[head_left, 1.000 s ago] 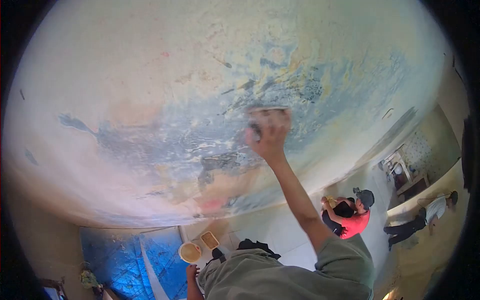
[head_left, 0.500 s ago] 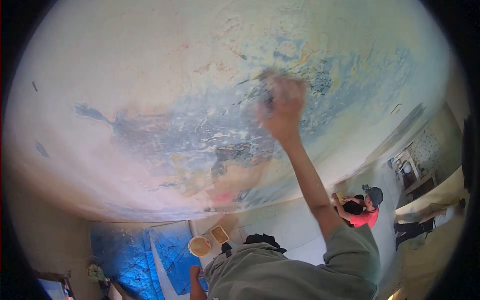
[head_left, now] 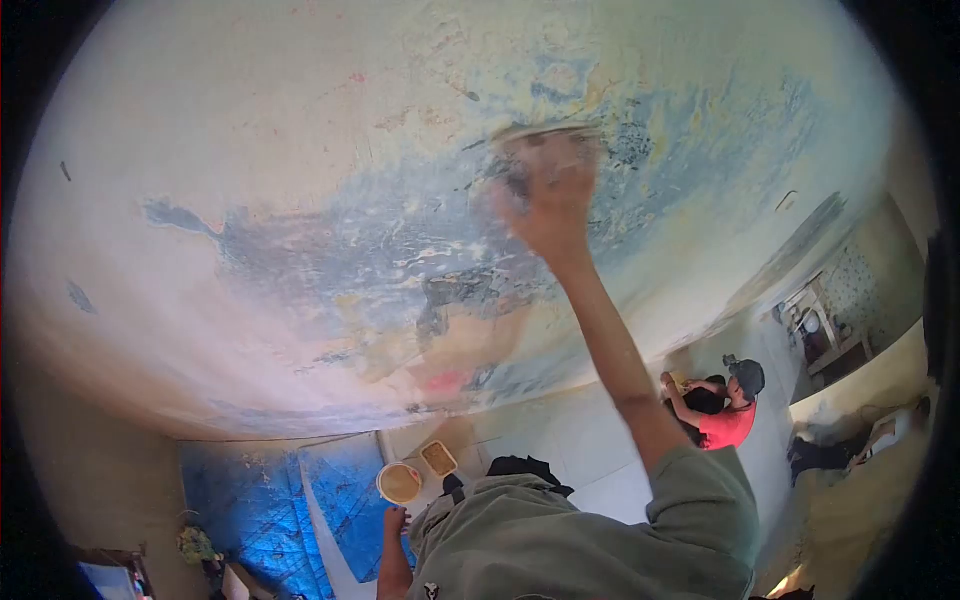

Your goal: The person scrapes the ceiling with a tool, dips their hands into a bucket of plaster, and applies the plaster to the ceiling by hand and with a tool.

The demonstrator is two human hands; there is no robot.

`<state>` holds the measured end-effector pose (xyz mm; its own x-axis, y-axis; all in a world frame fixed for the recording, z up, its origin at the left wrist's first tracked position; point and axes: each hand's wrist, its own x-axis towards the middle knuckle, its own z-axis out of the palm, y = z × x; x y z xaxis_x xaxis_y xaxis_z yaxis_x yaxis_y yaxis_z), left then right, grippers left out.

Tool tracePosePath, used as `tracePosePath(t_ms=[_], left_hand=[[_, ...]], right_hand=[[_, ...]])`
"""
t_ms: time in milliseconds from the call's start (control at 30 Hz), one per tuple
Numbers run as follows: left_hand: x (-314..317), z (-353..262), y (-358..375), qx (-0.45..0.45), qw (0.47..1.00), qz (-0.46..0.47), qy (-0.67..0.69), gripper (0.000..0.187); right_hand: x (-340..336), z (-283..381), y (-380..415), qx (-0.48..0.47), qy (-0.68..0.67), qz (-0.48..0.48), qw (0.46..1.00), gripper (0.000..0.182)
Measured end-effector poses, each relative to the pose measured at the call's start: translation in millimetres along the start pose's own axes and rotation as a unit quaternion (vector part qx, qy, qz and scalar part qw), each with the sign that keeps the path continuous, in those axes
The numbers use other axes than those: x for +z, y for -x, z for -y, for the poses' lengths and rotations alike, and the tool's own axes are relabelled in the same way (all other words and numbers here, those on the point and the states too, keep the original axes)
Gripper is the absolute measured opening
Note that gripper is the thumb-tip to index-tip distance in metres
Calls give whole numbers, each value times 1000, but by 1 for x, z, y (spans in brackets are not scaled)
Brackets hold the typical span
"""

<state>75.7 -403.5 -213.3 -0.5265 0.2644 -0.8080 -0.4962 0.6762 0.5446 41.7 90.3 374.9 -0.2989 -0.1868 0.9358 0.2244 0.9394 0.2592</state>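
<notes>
My right hand (head_left: 553,198) is raised against the patchy grey and cream wall (head_left: 330,240), blurred by motion. Its fingers are bent around something I cannot make out; a thin pale edge shows along the fingertips. Low in the view, my left hand (head_left: 397,520) hangs beside my green shirt, fingers curled, and what it may hold is hidden. Just above it on the floor stand a round bucket (head_left: 400,483) and a small rectangular tray (head_left: 438,459).
A blue tarp (head_left: 250,510) covers floor at the lower left. At the right, a person in a red shirt (head_left: 727,425) crouches near the wall's base. Another person (head_left: 880,437) is farther right, near a wooden frame (head_left: 840,350).
My right hand has moved slightly left on the wall, and the pale edge at its fingertips now shows. My left hand has risen a little and shows more.
</notes>
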Motion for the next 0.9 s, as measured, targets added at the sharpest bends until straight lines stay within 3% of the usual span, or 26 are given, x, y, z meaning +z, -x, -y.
tracePosePath(t_ms=[33, 67, 100, 167, 200, 233, 300, 333, 367, 433, 467, 500, 567, 600, 633, 700, 733, 767, 833, 900], left_hand=[[9, -8, 0, -2, 1000, 7, 26, 35], [11, -17, -1, -34, 999, 8, 20, 35], [14, -23, -1, -30, 999, 13, 19, 35], [12, -21, -9, -30, 999, 11, 43, 33], [13, -24, -7, -12, 999, 2, 49, 35], [11, -24, -6, -6, 999, -1, 49, 35], [12, -22, -3, -9, 1000, 12, 26, 36], [15, -19, -3, -12, 999, 14, 36, 35], [13, -15, -1, -14, 999, 16, 41, 34], [12, -1, -13, 17, 998, 22, -55, 32], [12, 0, -13, 16, 999, 3, -49, 32], [12, 3, -10, 13, 999, -15, -38, 32], [14, 11, -9, 35, 999, -17, -32, 31], [19, 16, -8, 55, 998, -17, -20, 30], [17, 22, -5, 74, 997, -19, -9, 29], [12, 32, 0, 113, 993, -26, 14, 29], [8, 35, -2, 113, 993, -29, 15, 29], [7, 46, -15, 205, 977, -40, -35, 28], [15, 48, -12, 293, 952, -49, -78, 27], [13, 47, -10, 142, 988, -53, -38, 29]], right_hand=[[1, -10, -5, 82, 36, -77, 993, 62], [8, -3, 0, 195, -53, -110, 973, 62], [6, 11, 1, 191, -48, -111, 974, 62], [1, 30, 3, -2, -26, 43, 999, 48], [1, 27, 5, -29, -22, 54, 998, 50], [0, 16, 3, -29, -20, 48, 998, 50], [-3, -9, -2, 142, 85, -38, 985, 64], [2, -3, -3, 206, 20, -96, 974, 66], [1, 8, 1, 208, 23, -101, 973, 66], [-9, 28, 3, 44, -26, 52, 997, 53], [-8, 20, 7, 28, -10, 45, 999, 53], [-10, 10, 4, 35, -5, 40, 999, 53], [-14, -10, -3, 178, 61, -50, 981, 58], [-13, -3, -4, 202, 4, -89, 975, 58], [-13, 6, -2, 205, 3, -89, 975, 58], [-11, 19, 1, 37, -14, 31, 999, 60], [-11, 11, -2, 38, -17, 29, 999, 60], [-12, -7, -7, 85, 35, -4, 996, 60], [-14, -8, -14, 127, 84, -35, 988, 60], [-14, 17, -13, 62, -37, -10, 997, 55]])
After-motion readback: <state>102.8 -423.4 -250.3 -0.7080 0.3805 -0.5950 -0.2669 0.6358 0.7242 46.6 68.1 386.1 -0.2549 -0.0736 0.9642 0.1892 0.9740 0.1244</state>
